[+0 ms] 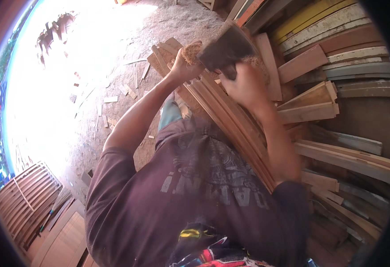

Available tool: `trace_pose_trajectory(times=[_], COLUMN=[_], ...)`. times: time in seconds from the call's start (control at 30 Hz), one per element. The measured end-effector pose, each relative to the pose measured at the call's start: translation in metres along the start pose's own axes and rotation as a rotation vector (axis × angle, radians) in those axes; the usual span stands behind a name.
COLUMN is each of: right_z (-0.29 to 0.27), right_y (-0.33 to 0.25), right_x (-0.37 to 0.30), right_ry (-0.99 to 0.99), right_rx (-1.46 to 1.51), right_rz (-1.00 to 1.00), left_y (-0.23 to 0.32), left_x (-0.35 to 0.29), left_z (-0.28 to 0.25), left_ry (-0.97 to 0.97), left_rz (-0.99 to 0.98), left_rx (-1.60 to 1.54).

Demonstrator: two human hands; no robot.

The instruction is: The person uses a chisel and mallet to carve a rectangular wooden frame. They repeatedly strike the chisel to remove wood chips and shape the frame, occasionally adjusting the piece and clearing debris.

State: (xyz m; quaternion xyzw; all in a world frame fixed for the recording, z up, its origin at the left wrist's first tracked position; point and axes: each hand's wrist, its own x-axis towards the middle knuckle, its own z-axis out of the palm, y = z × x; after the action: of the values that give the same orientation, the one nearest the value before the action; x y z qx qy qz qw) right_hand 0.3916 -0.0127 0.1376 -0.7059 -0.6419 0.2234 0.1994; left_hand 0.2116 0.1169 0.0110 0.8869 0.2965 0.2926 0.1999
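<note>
My right hand (244,84) is closed around the handle of a dark, broad, flat-faced tool (226,46), smeared by motion, so its exact kind does not show. The tool is tilted above a bundle of long brown wooden strips (230,111), which runs from the far end down beside my body. My left hand (185,69) reaches to the far part of the strips, left of the tool. Its fingers are mostly hidden. A tan, rough clump (192,52), perhaps shavings, shows just beyond it.
Boards and offcuts (308,111) are stacked along the right side, with long painted planks (324,26) at the far right. Small wood scraps (111,99) litter the dusty floor (168,22). A slatted wooden frame (26,196) and a panel (64,240) lie at lower left.
</note>
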Motion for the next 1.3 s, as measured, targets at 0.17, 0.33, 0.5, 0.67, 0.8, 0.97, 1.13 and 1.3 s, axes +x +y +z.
trace_pose_trajectory(times=[0.17, 0.33, 0.5, 0.67, 0.8, 0.97, 1.13, 1.3], right_z=[0.040, 0.080, 0.079, 0.092, 0.071, 0.078, 0.078, 0.078], right_y=[0.067, 0.091, 0.095, 0.107, 0.087, 0.091, 0.092, 0.091], right_x=[-0.114, -0.170, -0.170, -0.170, -0.165, -0.169, -0.168, -0.168], right_ry=[0.050, -0.001, 0.022, 0.079, 0.001, 0.049, 0.051, 0.050], right_rx=[0.336, 0.475, 0.609, 0.623, 0.747, 0.640, 0.576, 0.551], right_rz=[0.225, 0.512, 0.562, 0.576, 0.784, 0.701, 0.671, 0.657], left_y=[0.019, 0.075, -0.037, -0.015, 0.036, 0.043, 0.045, 0.060], left_x=[-0.005, -0.016, -0.013, 0.044, 0.077, 0.072, 0.061, 0.058], left_z=[-0.003, -0.010, -0.003, -0.065, -0.088, -0.071, -0.052, -0.053], left_ry=[0.022, 0.005, -0.176, 0.255, 0.291, 0.197, 0.277, 0.240], left_rz=[-0.200, -0.247, -0.359, -0.380, -0.395, -0.294, -0.702, -0.669], left_rx=[-0.428, -0.636, 0.524, -0.200, -0.712, -0.037, -0.614, -0.560])
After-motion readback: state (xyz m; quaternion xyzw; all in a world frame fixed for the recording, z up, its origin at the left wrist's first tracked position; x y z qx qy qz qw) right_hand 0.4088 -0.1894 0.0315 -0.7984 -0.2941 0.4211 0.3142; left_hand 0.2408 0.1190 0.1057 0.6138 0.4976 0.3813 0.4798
